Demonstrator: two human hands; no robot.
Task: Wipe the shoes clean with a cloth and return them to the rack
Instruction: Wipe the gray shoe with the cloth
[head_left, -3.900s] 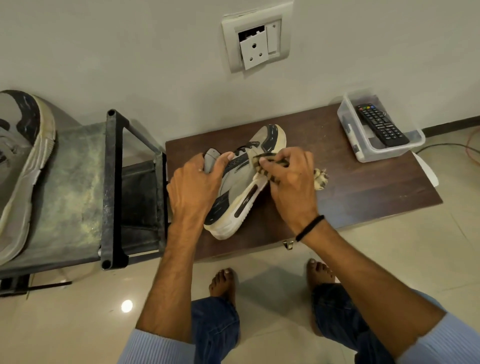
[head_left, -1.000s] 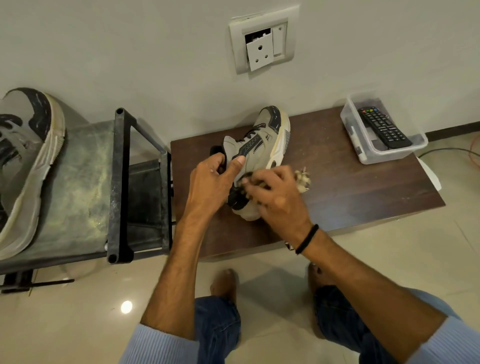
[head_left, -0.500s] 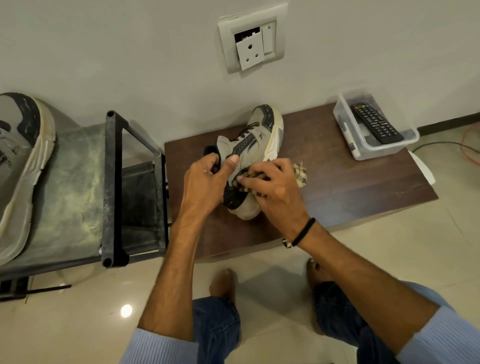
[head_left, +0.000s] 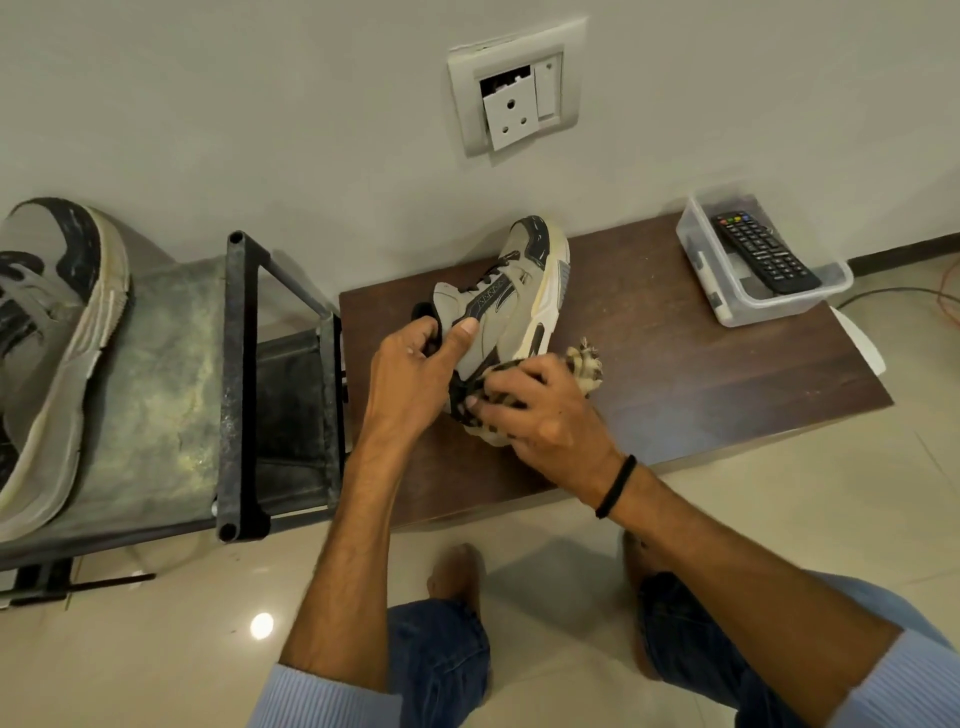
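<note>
A grey and black sneaker (head_left: 519, 301) with a cream sole stands tilted on the dark wooden board (head_left: 675, 364), toe toward the wall. My left hand (head_left: 410, 374) grips its collar, thumb on the side panel. My right hand (head_left: 540, 415) holds a checked cloth (head_left: 587, 364) pressed against the heel, which it hides. The matching second sneaker (head_left: 47, 358) lies on the top shelf of the metal shoe rack (head_left: 171, 384) at the left.
A clear plastic box (head_left: 727, 301) holding a black remote (head_left: 763, 254) sits at the board's far right corner. A wall socket (head_left: 511, 88) is above the shoe. My bare feet (head_left: 457, 571) stand on the tiled floor; cables (head_left: 914, 301) run at the right.
The shoe has been lifted from lying on its side to standing tilted on its heel. My right hand with the cloth moved from the laces area down to the heel.
</note>
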